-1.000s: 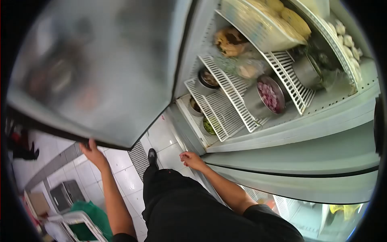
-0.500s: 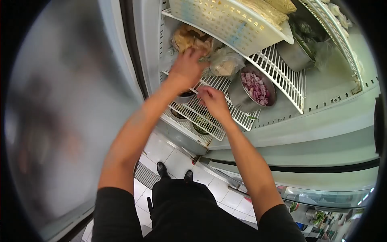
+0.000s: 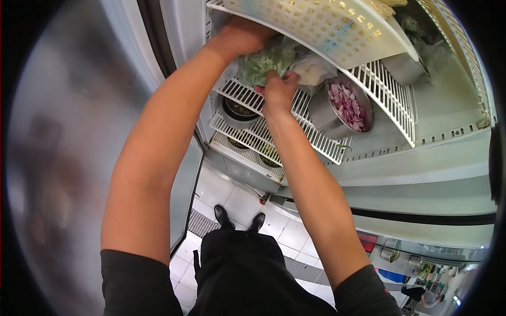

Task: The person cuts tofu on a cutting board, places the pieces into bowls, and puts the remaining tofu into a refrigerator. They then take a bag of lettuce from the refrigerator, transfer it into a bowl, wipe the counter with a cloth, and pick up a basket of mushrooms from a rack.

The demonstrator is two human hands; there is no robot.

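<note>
My left hand [image 3: 245,36] reaches deep into the fridge under the white basket, and its fingers are hidden behind the shelf edge. Just below it lies a clear plastic bag of chopped greens [image 3: 269,59]. My right hand [image 3: 279,92] is at the front edge of this bag, its fingers closed on the plastic. Beside the greens sits another clear bag with pale contents [image 3: 312,69]. Further right, a steel pot [image 3: 329,113] of chopped red onion [image 3: 346,105] stands tilted in view on the same wire shelf [image 3: 305,108].
A white perforated basket [image 3: 321,26] rests on the shelf above, close over my hands. Lower shelves hold metal containers [image 3: 238,113]. The fridge door [image 3: 68,158] stands open at left. A steel pot [image 3: 403,68] sits at upper right. White floor tiles [image 3: 213,184] lie below.
My left hand has moved up and further in, under the basket. The yellowish bundle it touched is out of sight. The bag of greens now shows, with my right hand moved onto it.
</note>
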